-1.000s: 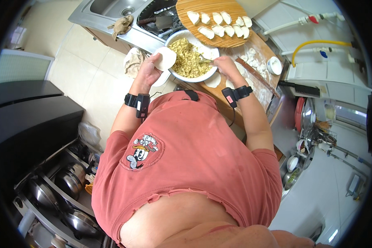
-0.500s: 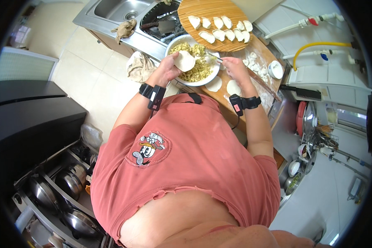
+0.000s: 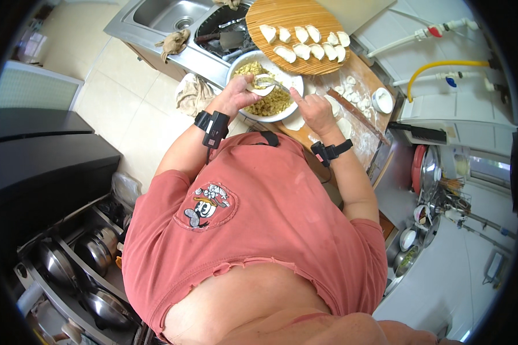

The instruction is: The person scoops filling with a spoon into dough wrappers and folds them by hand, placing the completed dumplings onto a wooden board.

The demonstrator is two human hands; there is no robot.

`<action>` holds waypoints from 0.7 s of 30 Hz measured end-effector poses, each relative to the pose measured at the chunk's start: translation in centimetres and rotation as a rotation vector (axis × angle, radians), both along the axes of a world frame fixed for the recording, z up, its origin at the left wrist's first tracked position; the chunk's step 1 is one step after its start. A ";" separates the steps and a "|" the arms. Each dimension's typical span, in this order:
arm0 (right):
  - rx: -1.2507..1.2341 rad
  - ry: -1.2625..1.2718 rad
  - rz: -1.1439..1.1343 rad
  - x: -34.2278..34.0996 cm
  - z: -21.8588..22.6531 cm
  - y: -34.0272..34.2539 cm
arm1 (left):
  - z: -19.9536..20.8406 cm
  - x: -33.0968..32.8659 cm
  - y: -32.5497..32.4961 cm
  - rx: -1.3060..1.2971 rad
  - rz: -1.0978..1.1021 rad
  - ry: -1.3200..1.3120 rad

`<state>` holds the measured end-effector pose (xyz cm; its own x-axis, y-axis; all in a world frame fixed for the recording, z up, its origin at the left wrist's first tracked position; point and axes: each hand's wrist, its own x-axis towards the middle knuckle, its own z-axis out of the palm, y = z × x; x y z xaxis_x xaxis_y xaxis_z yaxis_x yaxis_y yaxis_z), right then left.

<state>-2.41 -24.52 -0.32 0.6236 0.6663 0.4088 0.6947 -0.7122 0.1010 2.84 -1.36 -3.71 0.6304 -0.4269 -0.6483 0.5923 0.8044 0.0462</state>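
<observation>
My left hand (image 3: 239,95) cups a round dumpling wrapper (image 3: 263,91) over the near left part of a white bowl (image 3: 294,86). In my right hand (image 3: 316,111) is a spoon (image 3: 275,84), its head over the wrapper with filling at it. Yellow-green chopped filling (image 3: 270,104) lies in the bowl beneath. Beside my right hand, flat wrappers (image 3: 294,121) rest on a floured wooden board (image 3: 351,133). Beyond the bowl, several folded dumplings (image 3: 301,50) sit in rows on a round slatted tray (image 3: 273,17).
A rolling pin (image 3: 358,115) lies on the board near several small dough pieces (image 3: 357,95) and a small white bowl (image 3: 382,99). A steel sink (image 3: 170,14) and a cloth (image 3: 174,43) are at the far left. A cleaver (image 3: 423,131) lies to the right.
My right hand has moved left, bringing the spoon from the bowl's right side to the wrapper. The wrapper in my left hand is now cupped rather than flat.
</observation>
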 end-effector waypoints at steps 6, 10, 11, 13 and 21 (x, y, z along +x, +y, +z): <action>0.024 -0.013 0.033 0.8 -0.5 -1.0 | -1.3 -0.1 0.4 -0.021 -0.052 -0.062; 0.302 0.099 -0.105 1.0 -1.8 -1.4 | 1.1 -0.8 0.2 0.129 -0.058 -0.164; 0.401 0.217 -0.204 0.9 -2.5 -1.4 | 0.9 -0.7 0.4 0.115 -0.053 -0.192; 0.413 0.394 -0.291 1.6 -3.6 -1.4 | 0.7 -0.5 0.9 0.088 -0.054 -0.218; 0.006 0.416 -0.506 2.1 -1.6 1.0 | 3.0 -1.4 0.9 0.135 -0.013 -0.350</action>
